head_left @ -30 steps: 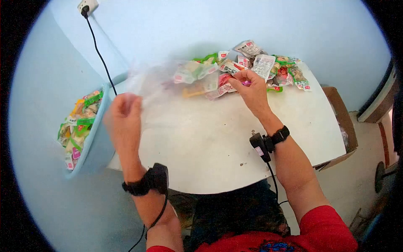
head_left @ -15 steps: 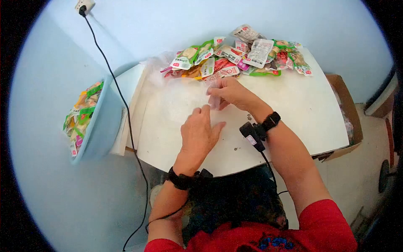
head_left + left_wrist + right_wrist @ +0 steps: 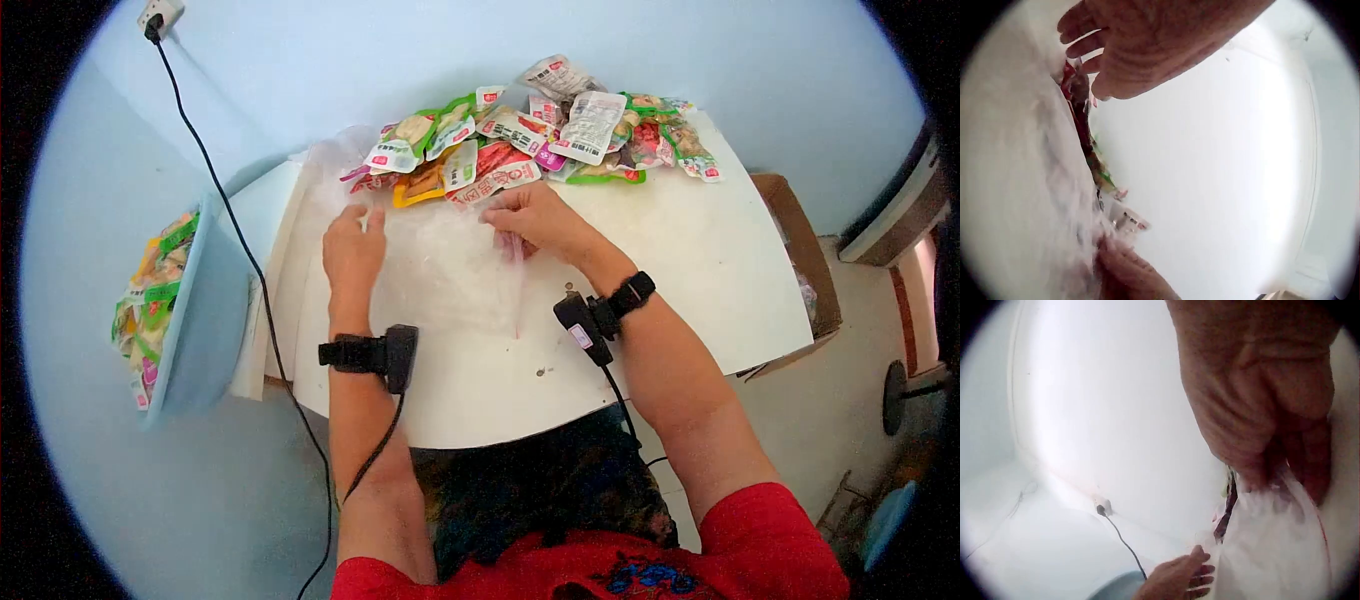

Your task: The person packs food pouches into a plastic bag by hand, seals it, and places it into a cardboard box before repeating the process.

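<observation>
A clear plastic bag (image 3: 450,275) with a thin red line along one edge (image 3: 1324,540) spreads over the white table in front of the packets. My right hand (image 3: 540,220) pinches its top edge between curled fingers and thumb; the right wrist view shows the film bunched at the fingertips. To the left, my left hand (image 3: 352,255) hovers by the bag's other side, its fingers loosely extended and spaced in the left wrist view (image 3: 1141,44). Just beyond both hands lies a heap of sealed snack packets (image 3: 505,185), some green-edged, some white, some red.
More thin clear plastic (image 3: 335,160) lies bunched at the table's back left. A light blue basin (image 3: 205,330) full of packets stands off the left edge. A black cord (image 3: 235,215) hangs from a wall socket (image 3: 160,15). At the right stands a cardboard box (image 3: 795,240).
My right hand left the packets for the bag. The left hand swung in from the far left to beside the right, then drew back leftward. The bag now spreads between them.
</observation>
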Demonstrator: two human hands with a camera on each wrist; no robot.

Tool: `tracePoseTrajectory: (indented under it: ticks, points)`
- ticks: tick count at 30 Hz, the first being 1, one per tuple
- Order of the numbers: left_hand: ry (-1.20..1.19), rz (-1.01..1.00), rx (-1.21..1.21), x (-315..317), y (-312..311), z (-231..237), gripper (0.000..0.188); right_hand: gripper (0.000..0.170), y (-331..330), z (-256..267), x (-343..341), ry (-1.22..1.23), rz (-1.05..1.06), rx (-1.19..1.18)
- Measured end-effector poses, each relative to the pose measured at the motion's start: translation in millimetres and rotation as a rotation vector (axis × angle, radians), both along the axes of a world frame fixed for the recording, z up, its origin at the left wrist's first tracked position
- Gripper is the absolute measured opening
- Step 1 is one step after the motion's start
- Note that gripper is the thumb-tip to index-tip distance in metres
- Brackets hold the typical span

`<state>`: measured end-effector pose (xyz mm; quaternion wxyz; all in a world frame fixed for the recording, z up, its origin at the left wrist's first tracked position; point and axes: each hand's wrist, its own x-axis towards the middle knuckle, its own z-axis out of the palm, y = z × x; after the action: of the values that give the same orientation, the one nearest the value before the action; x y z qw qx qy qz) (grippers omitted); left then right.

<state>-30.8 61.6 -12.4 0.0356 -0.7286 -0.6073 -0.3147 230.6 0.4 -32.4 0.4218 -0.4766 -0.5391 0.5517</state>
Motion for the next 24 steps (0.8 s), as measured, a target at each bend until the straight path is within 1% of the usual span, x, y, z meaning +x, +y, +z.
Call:
tracePoseTrajectory:
  ticks: [1, 2, 4, 7, 10, 13, 16, 19, 22, 24]
  points:
    - [-0.033, 0.022, -0.043, -5.4, 5.6, -4.5, 0.045, 0.017, -0.3, 0.8, -0.2, -0.003, 0.014, 0.007]
    - [-0.212, 0.025, -0.217, -9.7, 9.4, -10.8, 0.047, 0.017, -0.7, 1.8, -0.8, -0.005, 0.03, 0.013]
    - [-0.568, 0.033, -0.564, -12.4, 4.8, -8.9, 0.053, 0.017, -2.4, 5.8, -3.3, -0.007, 0.022, 0.016]
    - [-0.555, -0.019, -0.512, -18.7, 5.2, -16.8, 0.051, 0.018, -4.7, 10.9, -2.8, 0.029, 0.032, 0.043]
    - [-0.633, -0.062, -0.617, -24.0, 2.2, -8.8, 0.044, 0.019, -2.0, 6.9, -1.7, 0.012, 0.069, 0.078]
    - [-0.764, -0.187, -0.517, -31.3, 4.4, -13.6, 0.047, 0.02, -1.2, 5.9, -0.9, 0.013, 0.081, 0.097]
    - [-0.949, -0.221, -0.651, -29.3, -2.1, -4.6, 0.048, 0.024, -1.8, 7.5, 1.7, 0.012, 0.113, 0.126]
    - [-0.887, -0.254, -0.708, -25.0, -5.9, 0.0, 0.035, 0.027, -1.3, 5.5, 0.1, 0.012, 0.103, 0.135]
    - [-0.935, -0.352, -0.745, -32.5, -2.2, -1.6, 0.031, 0.026, -2.0, 6.1, -0.1, -0.024, 0.059, 0.137]
    - [-0.945, -0.301, -0.658, -34.5, 0.7, -5.2, 0.028, 0.026, -0.8, 5.4, 0.4, -0.028, 0.033, 0.116]
